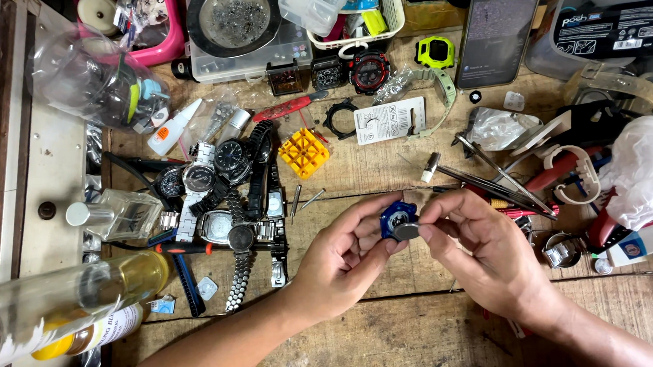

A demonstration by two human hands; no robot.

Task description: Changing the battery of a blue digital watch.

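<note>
My left hand point(342, 261) pinches a small blue watch case point(394, 217) from its left side, above the wooden workbench point(394, 329). My right hand point(486, 253) comes in from the right. Its thumb and forefinger hold a round silver coin cell point(407, 231) against the face of the blue case. Both hands hover near the bench's middle, fingertips almost touching around the case.
A pile of metal-band wristwatches point(230, 188) lies left of my hands, beside a yellow block holder point(304, 153). Glass bottles point(57, 302) lean at the lower left. Screwdrivers and tweezers point(490, 179) lie to the right, digital watches point(369, 69) and plastic boxes point(249, 53) at the back.
</note>
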